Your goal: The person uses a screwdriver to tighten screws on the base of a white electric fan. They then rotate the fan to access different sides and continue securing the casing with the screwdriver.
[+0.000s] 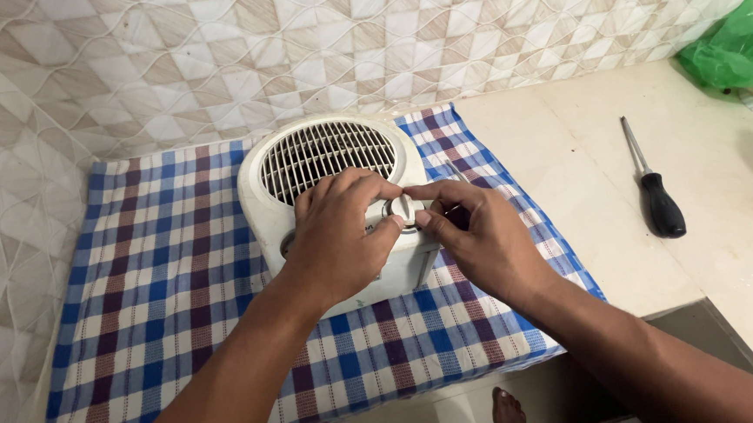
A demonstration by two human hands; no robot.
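A white fan heater with a round slatted grille lies face up on a blue, red and white checked cloth. My left hand rests on its lower front, thumb and forefinger pinching a round white knob. From the right, my right hand pinches the same knob with its fingertips. A second knob at the heater's lower left is mostly hidden under my left hand.
A screwdriver with a black handle lies on the pale counter to the right. A green plastic bag sits at the far right corner. A tiled wall stands behind. A bare foot shows below the counter edge.
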